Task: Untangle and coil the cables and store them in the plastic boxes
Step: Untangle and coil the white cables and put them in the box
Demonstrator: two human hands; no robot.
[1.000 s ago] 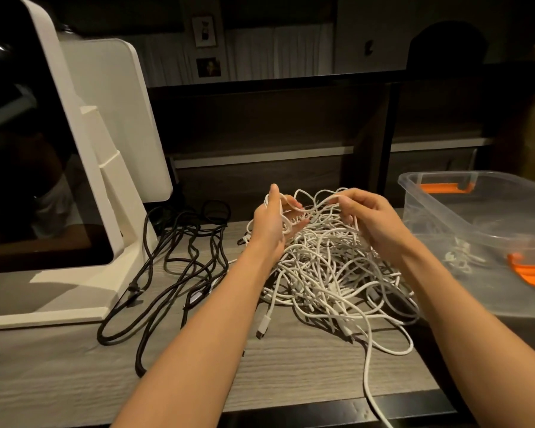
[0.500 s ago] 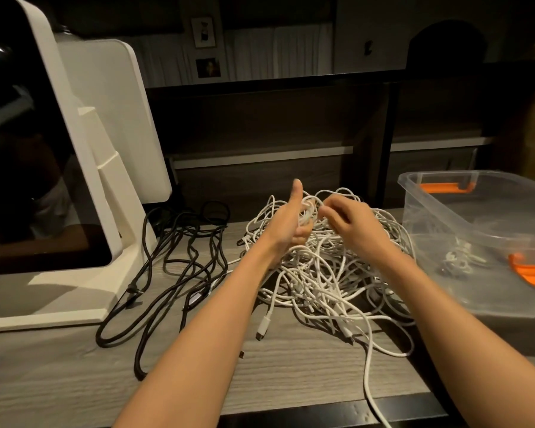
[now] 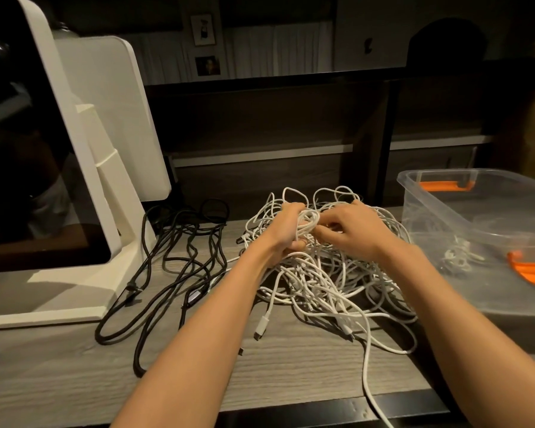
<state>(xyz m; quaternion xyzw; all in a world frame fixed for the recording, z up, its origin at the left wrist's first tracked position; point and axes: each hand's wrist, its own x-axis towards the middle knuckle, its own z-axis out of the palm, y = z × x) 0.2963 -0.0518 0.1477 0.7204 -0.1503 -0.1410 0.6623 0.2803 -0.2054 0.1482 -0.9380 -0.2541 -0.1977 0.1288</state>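
Observation:
A tangled heap of white cables (image 3: 325, 282) lies on the grey wooden desk (image 3: 74, 375) in the middle of the view. My left hand (image 3: 283, 233) grips a bundle of white strands that loops over its fingers at the top of the heap. My right hand (image 3: 349, 231) sits close beside it, fingers curled into the same strands. A loose bunch of black cables (image 3: 173, 267) lies to the left. A clear plastic box (image 3: 439, 211) with orange latches stands at the right, with a small white coil (image 3: 457, 256) inside.
A white monitor on a stand (image 3: 84, 186) fills the left side, its base on the desk. One white cable (image 3: 368, 387) trails off the desk's front edge. A dark shelf unit (image 3: 291, 125) rises behind the desk.
Both hands have dropped from holding strands up and apart to meeting low on top of the heap. The left thumb, raised half a second ago, has closed down over the strands.

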